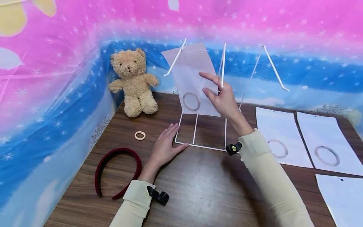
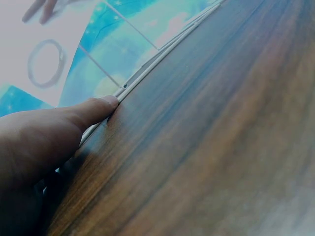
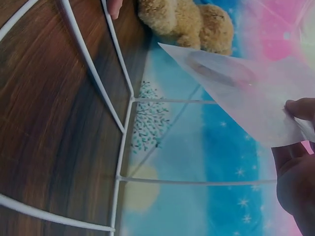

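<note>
A white wire rack with hooked arms (image 1: 276,69) stands at the table's back. On its left arm hangs a tilted translucent zip bag (image 1: 195,75) with a round bangle (image 1: 191,101) inside. My right hand (image 1: 225,97) holds the bag by its right side; in the right wrist view the thumb (image 3: 298,108) lies on the plastic while part of the hand passes behind its edge. The index finger is stretched out. My left hand (image 1: 167,146) rests at the rack's front left corner, fingers straight, its thumb (image 2: 101,109) on the base wire (image 2: 147,71).
A teddy bear (image 1: 133,83) sits at the back left. In front of it lie a small wooden ring (image 1: 140,135) and a dark red headband (image 1: 99,170). To the right lie white bags (image 1: 283,126) with bangles, and another white sheet (image 1: 344,198) nearer the front.
</note>
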`<state>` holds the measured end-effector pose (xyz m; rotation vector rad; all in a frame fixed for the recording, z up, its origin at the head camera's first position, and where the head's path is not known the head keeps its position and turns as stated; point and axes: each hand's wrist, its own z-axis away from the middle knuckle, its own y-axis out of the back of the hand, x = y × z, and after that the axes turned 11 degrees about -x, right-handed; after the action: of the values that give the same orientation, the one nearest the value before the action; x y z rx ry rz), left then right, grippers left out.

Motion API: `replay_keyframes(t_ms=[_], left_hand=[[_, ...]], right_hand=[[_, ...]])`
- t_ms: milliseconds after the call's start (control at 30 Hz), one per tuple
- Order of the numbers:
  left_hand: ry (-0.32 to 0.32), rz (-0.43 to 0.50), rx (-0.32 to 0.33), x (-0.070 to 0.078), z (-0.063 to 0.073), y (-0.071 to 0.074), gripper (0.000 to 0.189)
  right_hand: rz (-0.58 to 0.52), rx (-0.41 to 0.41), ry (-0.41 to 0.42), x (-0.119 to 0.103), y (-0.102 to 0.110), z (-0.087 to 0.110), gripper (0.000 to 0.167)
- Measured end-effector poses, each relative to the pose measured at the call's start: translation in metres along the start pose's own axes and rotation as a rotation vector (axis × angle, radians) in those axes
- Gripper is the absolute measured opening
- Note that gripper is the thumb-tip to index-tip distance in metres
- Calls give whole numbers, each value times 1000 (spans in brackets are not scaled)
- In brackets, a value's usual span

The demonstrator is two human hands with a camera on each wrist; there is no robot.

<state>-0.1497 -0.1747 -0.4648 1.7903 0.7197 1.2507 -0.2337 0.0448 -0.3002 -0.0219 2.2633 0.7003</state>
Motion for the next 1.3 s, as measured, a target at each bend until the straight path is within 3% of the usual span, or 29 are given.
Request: replay_keyframes(t_ms=[133,367,667,900,1067,1300], left_hand=[[4,7,-13,3,1,-3,84],[-9,8,-2,6,1,-8,85],[-29,14,25,8,2,-8,82],[-13,12,14,8,2,-7,83],[-15,7,13,5,-1,-6,85],[-5,-7,20,-1,0,-1,84]], right_hand=[[-23,15,-58,9,0,-1,43],[-39,59,-10,24,-3,-9,43],[-36,-1,-77,34,-4,-12,36],[-6,-110,-167,37,-4,-3,28],[-14,-83,-215,37,0,5,30],[-13,-73,-221,34,7,18,29]])
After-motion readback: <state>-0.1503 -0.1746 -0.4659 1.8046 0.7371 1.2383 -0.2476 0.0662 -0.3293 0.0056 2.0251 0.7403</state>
